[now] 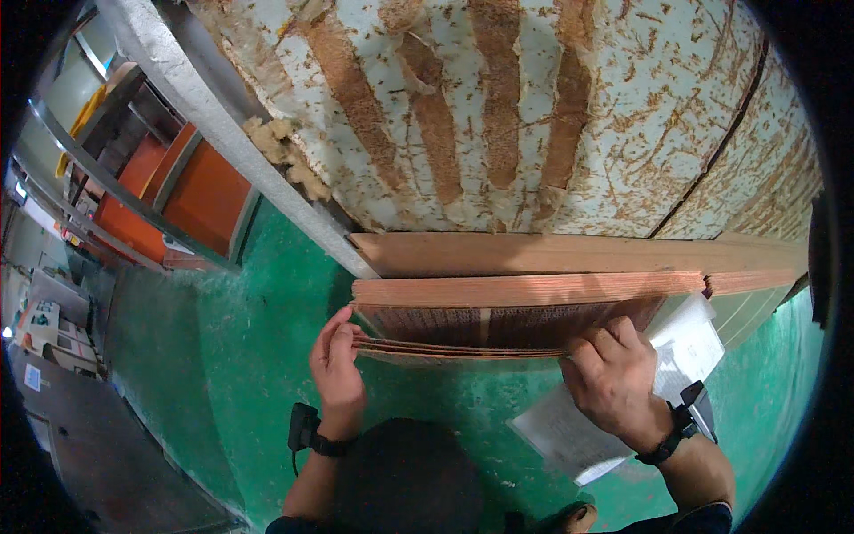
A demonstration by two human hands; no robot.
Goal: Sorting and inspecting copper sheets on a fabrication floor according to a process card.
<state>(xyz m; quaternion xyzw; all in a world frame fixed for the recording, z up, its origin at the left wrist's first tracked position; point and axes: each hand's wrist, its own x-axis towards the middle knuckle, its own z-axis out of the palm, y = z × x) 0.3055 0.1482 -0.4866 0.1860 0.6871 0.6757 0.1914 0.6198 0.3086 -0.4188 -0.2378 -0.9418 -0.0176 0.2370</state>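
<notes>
A few thin brown boards (pixel 463 353), standing on edge, are tipped away from a thick stack of similar boards (pixel 534 289). My left hand (pixel 339 365) is closed on their left end, fingertips at the edges. Toward their right end my right hand (pixel 612 369) is closed at the top edge, its fingertips partly hidden. Between them and the stack shows a dark brown board face (pixel 551 325) with a pale vertical strip. Printed white paper (pixel 569 436) spreads below and behind my right hand; I cannot tell whether that hand also grips it.
Behind the stack rises a large worn, pale panel (pixel 498 116) with brown stripes, above a wooden beam (pixel 534 255). A grey metal post (pixel 240 133) slants at the left. Green floor (pixel 178 356) lies around me, with orange panels (pixel 200 191) in a rack farther left.
</notes>
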